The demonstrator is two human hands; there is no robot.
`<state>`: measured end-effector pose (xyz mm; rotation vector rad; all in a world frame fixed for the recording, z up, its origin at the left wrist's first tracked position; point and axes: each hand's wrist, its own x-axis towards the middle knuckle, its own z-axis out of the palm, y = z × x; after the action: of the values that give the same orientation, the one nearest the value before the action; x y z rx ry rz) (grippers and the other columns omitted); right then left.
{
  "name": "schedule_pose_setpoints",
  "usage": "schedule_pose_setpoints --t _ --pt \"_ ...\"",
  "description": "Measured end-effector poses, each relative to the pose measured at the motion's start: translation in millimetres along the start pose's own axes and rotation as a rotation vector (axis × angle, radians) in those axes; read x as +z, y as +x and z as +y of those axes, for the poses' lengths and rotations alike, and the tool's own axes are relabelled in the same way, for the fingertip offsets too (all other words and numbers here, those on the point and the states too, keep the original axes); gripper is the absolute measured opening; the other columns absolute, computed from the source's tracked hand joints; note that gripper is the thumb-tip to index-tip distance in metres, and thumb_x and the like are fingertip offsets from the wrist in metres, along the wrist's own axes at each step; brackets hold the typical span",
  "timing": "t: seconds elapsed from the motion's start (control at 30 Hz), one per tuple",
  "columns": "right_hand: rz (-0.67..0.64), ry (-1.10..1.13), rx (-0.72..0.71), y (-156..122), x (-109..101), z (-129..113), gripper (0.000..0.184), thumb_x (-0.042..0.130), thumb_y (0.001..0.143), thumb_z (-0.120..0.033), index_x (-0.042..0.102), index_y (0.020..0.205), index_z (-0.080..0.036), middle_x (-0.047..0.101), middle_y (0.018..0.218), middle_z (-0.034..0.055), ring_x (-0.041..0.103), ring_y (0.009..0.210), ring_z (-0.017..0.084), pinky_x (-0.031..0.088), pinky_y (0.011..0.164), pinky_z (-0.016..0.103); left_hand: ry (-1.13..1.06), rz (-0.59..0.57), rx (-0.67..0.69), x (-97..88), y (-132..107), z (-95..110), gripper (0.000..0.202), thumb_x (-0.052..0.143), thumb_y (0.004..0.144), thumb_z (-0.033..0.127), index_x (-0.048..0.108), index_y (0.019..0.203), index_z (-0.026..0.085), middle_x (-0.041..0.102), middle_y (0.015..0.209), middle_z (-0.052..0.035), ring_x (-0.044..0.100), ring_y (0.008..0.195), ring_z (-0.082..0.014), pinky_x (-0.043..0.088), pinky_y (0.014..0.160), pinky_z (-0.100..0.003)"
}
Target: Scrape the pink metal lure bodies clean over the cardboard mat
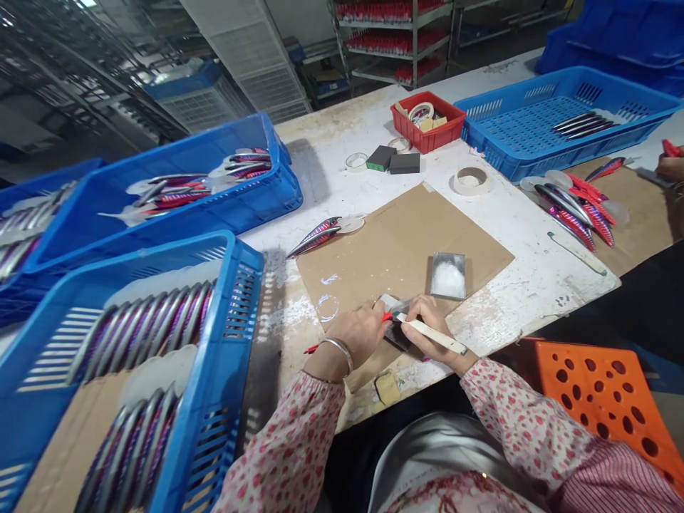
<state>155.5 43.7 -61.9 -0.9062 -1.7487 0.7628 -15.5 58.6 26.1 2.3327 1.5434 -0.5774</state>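
Note:
Near the front edge of the brown cardboard sheet, my left hand is closed around a red fishing lure, mostly hidden by the fingers. My right hand grips a flat knife-like tool with a cream handle. Its working end meets the lure between the two hands; the exact contact is too small to make out. Below the hands lies a dark block, partly covered. A small tray of white powder sits just beyond my right hand. Two finished-looking lures rest at the cardboard's left edge.
Blue crates of lures crowd the left side. At the back stand a red box with tape and a blue basket. Tape roll, black blocks and a lure pile lie beyond. A co-worker's hand shows at right.

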Motion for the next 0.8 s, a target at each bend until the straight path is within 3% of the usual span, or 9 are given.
schedule_pose_setpoints --t 0.8 --pt "0.009 -0.005 -0.052 1.1 -1.0 0.0 0.013 0.051 0.088 -0.029 0.043 0.078 -0.024 0.050 0.074 -0.0006 0.051 0.078 0.019 0.039 0.076 0.037 -0.064 0.008 0.011 2.0 3.6 -5.9 0.032 0.031 0.099 0.038 0.052 0.110 0.016 0.067 0.105 -0.0123 0.069 0.092 -0.0270 0.050 0.073 -0.036"
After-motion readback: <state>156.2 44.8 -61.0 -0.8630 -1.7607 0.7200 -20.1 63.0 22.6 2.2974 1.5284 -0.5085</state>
